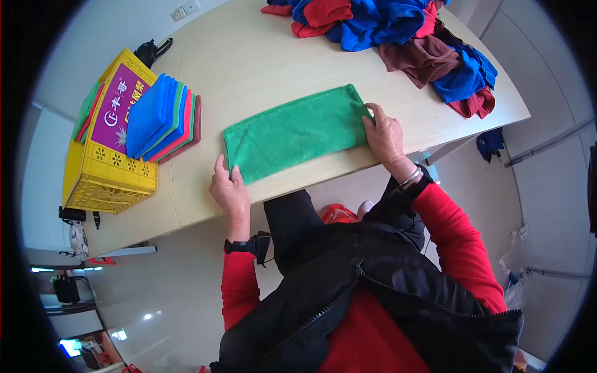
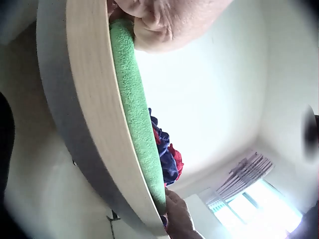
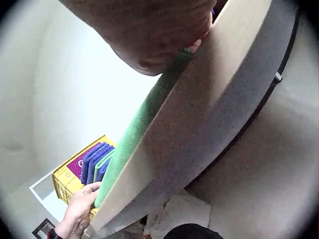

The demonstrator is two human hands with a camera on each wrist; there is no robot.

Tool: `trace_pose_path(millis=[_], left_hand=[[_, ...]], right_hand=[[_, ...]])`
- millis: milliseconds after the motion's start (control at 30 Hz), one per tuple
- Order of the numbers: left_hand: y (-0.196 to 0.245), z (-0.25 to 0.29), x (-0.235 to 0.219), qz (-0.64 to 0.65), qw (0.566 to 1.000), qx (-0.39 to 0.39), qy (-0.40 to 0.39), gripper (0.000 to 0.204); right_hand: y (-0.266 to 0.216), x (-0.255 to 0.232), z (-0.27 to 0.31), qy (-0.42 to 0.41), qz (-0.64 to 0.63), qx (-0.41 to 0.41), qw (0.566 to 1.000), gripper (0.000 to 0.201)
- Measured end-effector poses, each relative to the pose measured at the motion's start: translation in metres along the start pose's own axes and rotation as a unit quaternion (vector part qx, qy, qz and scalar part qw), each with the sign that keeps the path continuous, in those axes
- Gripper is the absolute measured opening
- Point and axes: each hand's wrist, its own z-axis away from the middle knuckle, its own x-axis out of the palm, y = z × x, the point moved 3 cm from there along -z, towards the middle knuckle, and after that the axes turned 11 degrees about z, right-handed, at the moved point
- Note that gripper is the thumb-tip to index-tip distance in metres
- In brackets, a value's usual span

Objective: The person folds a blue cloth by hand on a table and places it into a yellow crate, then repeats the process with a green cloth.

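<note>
A green cloth (image 1: 297,133), folded into a long rectangle, lies flat near the table's front edge, its long side roughly along that edge. At its left end, the left hand (image 1: 230,194) holds the near corner between thumb and fingers. The right hand (image 1: 385,138) pinches the right end, thumb on the near side and fingers bent past the edge. Seen from the side, the cloth (image 2: 137,114) is a low, thick strip on the tabletop in the left wrist view. In the right wrist view the far hand (image 3: 79,208) touches the cloth's other end.
Folded cloths (image 1: 152,118) in several colours lean in a stack against a yellow crate (image 1: 112,177) at the left. A loose heap of blue, red and brown cloths (image 1: 429,59) covers the back right. A black item (image 1: 147,53) lies behind the crate.
</note>
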Motion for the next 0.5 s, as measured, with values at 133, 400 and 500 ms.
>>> trace_pose_path(millis=[133,400,500], left_hand=[[0.011,0.011,-0.005,-0.095,0.993,0.057,0.030,0.049],[0.011,0.022,-0.013,-0.162,0.986,0.031,0.013,0.053],[0.028,0.016,-0.023,-0.205,0.977,0.053,0.007,0.053]], right_hand=[[0.002,0.000,0.006,0.034,0.053,-0.033,0.997,0.031],[0.002,-0.003,0.009,0.049,0.116,-0.049,0.991,0.033],[0.004,-0.011,0.007,0.036,0.137,-0.043,0.989,0.035]])
